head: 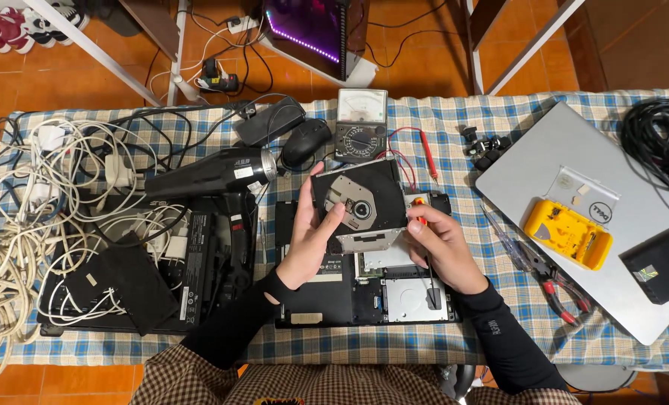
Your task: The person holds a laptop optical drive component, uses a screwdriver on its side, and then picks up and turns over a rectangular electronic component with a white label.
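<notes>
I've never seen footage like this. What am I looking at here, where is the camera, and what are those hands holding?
There is no machine here: the one picture comes from a camera worn on a person's head, looking down at their own two bare hands over a table with a checked cloth. The left hand and the right hand together hold up a flat optical disc drive, its metal underside showing. Below it lies an opened black laptop with its insides bare. Around it sit a black hair dryer, a needle-dial meter with red leads, a tangle of white cables, a closed silver laptop bearing a yellow case, and red-handled pliers.
</notes>
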